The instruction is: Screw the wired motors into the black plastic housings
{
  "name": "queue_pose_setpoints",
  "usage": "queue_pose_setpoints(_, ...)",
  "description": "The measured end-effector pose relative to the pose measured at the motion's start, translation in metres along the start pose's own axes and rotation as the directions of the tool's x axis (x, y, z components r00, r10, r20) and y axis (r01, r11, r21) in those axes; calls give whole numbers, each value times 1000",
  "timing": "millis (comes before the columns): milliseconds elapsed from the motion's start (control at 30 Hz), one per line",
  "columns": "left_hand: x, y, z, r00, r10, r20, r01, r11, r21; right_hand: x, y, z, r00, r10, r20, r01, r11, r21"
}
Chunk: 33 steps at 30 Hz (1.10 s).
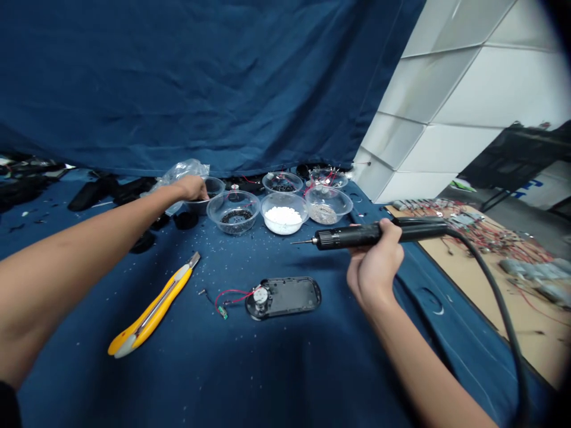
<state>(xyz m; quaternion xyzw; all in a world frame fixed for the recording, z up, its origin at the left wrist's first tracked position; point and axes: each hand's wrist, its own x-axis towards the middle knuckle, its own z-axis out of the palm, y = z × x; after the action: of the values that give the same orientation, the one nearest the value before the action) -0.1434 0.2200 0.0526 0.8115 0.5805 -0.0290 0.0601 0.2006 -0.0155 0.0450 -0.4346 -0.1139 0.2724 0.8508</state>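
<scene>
My right hand [377, 264] is wrapped round a black electric screwdriver [348, 237], held level above the table with its thin bit pointing left. My left hand [193, 188] reaches to the far left bowl [214, 189], fingers bent down and drawn together over its dark contents; what they pinch, if anything, is hidden. Below the screwdriver lies an oblong black plastic housing [292, 296], open side up. A round whitish motor [260, 295] sits in its left end, with red wires running to a small green circuit board [222, 312].
A yellow utility knife [154, 306] lies at the left. Clear bowls hold black screws [236, 217], white pieces [283, 219] and small metal parts [323, 214]. The cable [495, 279] hangs at the right beside a board of wired parts [482, 238]. A blue curtain [200, 83] closes the back.
</scene>
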Motion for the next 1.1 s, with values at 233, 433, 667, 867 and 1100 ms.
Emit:
queue_pose_setpoints(233, -15, 16, -3, 971, -3, -238, -9, 999, -47, 9, 11, -5, 1000, -16, -11, 16, 999, -40)
queue_pose_setpoints(433, -72, 91, -4, 810, 73, -582, -121, 992, -44, 9, 8, -6, 997, 71, -25, -72, 996, -47)
queue_pose_setpoints(667, -184, 197, 31, 612, 298, -733, -625, 750, -218, -10, 5, -4, 984, 165, 63, -166, 986, 2)
queue_pose_setpoints(867, -194, 194, 39, 594, 309, -742, -659, 716, -230, -22, 10, -3, 975, 197, 107, -197, 980, -9)
queue_pose_setpoints(1100, -195, 194, 42, 638, 301, -709, -636, 725, -264, -24, 14, -4, 973, 211, 92, -208, 977, -35)
